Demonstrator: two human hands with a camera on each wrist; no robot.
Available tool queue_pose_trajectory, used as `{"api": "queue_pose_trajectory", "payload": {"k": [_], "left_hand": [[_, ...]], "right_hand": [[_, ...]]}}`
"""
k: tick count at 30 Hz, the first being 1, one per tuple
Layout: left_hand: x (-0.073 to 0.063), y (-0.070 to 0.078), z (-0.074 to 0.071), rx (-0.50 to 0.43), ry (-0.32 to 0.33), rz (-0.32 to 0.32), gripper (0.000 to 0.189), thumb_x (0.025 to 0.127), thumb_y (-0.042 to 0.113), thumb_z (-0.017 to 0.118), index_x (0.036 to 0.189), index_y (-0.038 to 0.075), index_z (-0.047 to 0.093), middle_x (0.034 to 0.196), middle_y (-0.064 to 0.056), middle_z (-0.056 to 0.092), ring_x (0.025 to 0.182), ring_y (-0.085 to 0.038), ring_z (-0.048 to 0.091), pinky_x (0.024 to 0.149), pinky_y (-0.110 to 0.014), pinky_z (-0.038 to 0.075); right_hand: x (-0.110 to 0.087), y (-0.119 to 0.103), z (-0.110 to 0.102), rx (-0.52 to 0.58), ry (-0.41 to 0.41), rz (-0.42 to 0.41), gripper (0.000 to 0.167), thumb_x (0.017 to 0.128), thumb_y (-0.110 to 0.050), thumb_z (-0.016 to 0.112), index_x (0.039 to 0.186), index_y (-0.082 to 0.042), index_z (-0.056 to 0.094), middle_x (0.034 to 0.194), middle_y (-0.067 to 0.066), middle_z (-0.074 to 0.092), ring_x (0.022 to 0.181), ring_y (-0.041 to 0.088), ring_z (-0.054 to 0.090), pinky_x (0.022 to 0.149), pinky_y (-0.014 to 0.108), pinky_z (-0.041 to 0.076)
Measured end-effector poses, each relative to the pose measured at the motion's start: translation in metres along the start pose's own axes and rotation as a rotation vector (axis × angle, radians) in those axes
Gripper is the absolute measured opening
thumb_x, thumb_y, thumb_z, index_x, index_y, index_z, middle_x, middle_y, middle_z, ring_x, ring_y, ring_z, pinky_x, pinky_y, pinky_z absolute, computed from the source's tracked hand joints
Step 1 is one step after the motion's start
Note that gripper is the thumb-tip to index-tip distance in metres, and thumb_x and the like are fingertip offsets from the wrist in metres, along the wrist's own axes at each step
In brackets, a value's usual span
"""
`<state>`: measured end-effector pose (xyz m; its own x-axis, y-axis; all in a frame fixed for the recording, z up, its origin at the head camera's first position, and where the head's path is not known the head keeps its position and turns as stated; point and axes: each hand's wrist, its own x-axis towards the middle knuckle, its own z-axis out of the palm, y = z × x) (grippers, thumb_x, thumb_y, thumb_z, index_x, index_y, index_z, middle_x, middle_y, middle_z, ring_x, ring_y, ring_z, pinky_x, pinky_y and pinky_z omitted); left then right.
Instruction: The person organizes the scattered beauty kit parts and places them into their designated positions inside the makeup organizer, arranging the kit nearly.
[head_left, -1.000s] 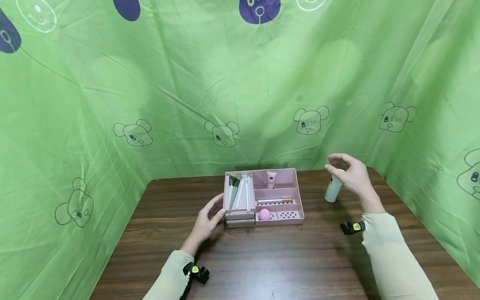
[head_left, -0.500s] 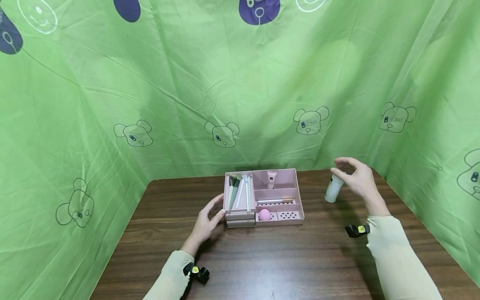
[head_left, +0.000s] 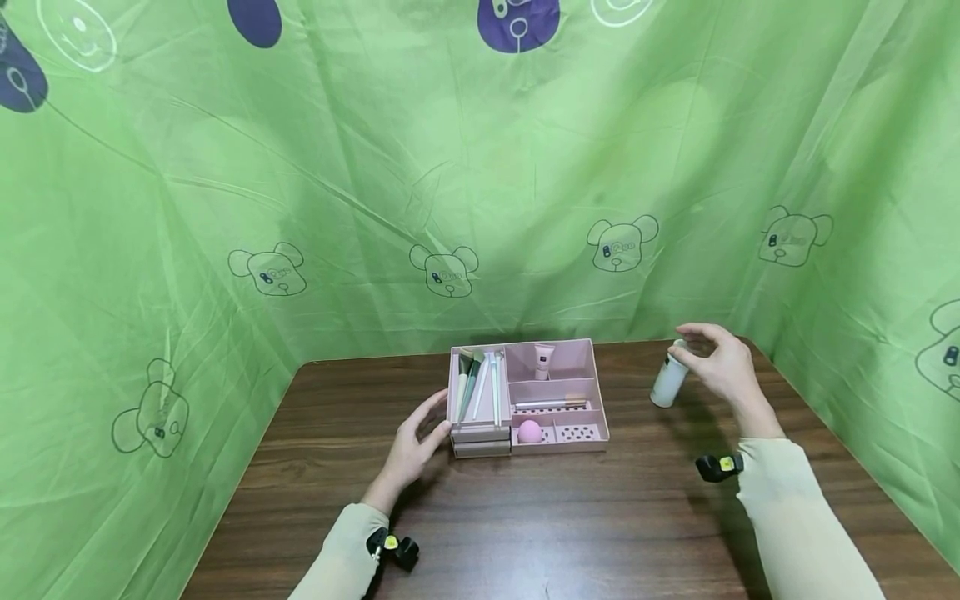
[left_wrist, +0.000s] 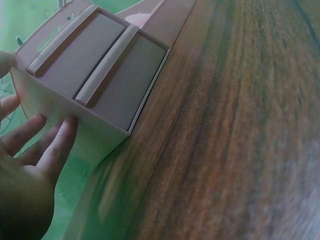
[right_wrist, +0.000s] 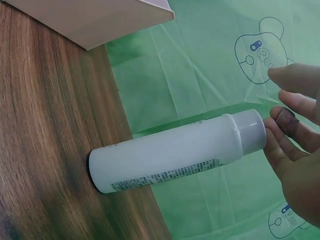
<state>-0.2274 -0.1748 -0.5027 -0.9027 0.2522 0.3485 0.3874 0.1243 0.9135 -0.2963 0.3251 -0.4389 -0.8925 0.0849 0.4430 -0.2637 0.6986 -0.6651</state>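
A pink desk organizer (head_left: 555, 447) holds makeup brushes (head_left: 480, 385) in its left part. My left hand (head_left: 411, 446) rests against the organizer's left side, its extended fingertips (left_wrist: 66, 131) on the side wall beside two drawers (left_wrist: 125, 82). A white bottle (right_wrist: 165, 152) with a pale cap (right_wrist: 251, 131) stands upright at the right of the table. My right hand (head_left: 722, 367) is at the bottle's top, thumb and fingers spread around the cap; in the right wrist view the fingertips lie right at the cap's end.
In the organizer's other compartments are a small pink tube (head_left: 543, 360), a slim pen-like stick (head_left: 551, 402) and a pink ball-shaped sponge (head_left: 529, 431). Brown wood table (head_left: 510, 525) lies in front. Green curtain (head_left: 360, 208) hangs behind and at both sides.
My right hand has moved right and down, from above and left of the bottle to around its cap. The left hand and organizer have stayed put.
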Motion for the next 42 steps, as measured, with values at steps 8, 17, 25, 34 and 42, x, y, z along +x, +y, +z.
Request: {"api": "queue_pose_trajectory", "payload": {"k": [8, 17, 25, 34, 42], "left_hand": [[-0.001, -0.001, 0.000, -0.010, -0.005, 0.007, 0.052, 0.097, 0.008, 0.058, 0.144, -0.005, 0.040, 0.143, -0.028, 0.046, 0.126, -0.048, 0.046, 0.105, -0.052, 0.043], [0.000, -0.002, 0.000, -0.007, 0.000, 0.010, 0.052, 0.097, 0.007, 0.058, 0.144, -0.005, 0.040, 0.142, -0.029, 0.046, 0.126, -0.048, 0.047, 0.104, -0.054, 0.043], [0.000, -0.002, 0.000, 0.009, 0.004, 0.029, 0.051, 0.097, 0.006, 0.058, 0.143, -0.007, 0.040, 0.141, -0.030, 0.047, 0.124, -0.049, 0.047, 0.104, -0.054, 0.044], [-0.001, 0.000, 0.000, -0.002, 0.000, 0.031, 0.052, 0.097, 0.004, 0.058, 0.143, -0.008, 0.039, 0.141, -0.032, 0.046, 0.124, -0.051, 0.047, 0.099, -0.023, 0.049], [-0.001, 0.002, 0.001, 0.010, 0.002, 0.038, 0.052, 0.097, 0.004, 0.058, 0.143, -0.008, 0.039, 0.140, -0.031, 0.047, 0.123, -0.049, 0.048, 0.101, -0.031, 0.049]], "right_hand": [[0.000, 0.006, 0.002, -0.056, -0.004, -0.006, 0.036, 0.085, -0.021, 0.077, 0.117, -0.008, 0.068, 0.116, 0.013, 0.064, 0.088, -0.015, 0.048, 0.075, 0.008, 0.043], [-0.004, 0.010, 0.002, -0.059, 0.010, -0.003, 0.035, 0.084, -0.017, 0.076, 0.117, -0.007, 0.068, 0.115, 0.014, 0.064, 0.086, -0.015, 0.047, 0.075, 0.008, 0.042], [-0.012, 0.018, 0.006, -0.032, -0.004, 0.026, 0.040, 0.085, -0.021, 0.077, 0.120, -0.004, 0.065, 0.113, 0.018, 0.067, 0.083, -0.014, 0.052, 0.076, 0.013, 0.049], [-0.019, 0.033, 0.016, -0.046, -0.023, 0.095, 0.054, 0.081, -0.029, 0.080, 0.126, -0.006, 0.060, 0.108, 0.020, 0.069, 0.081, -0.007, 0.054, 0.074, 0.018, 0.043], [-0.020, 0.041, 0.021, -0.089, -0.040, 0.091, 0.056, 0.080, -0.031, 0.080, 0.122, -0.001, 0.060, 0.106, 0.023, 0.069, 0.087, 0.022, 0.065, 0.072, 0.022, 0.046]]}}
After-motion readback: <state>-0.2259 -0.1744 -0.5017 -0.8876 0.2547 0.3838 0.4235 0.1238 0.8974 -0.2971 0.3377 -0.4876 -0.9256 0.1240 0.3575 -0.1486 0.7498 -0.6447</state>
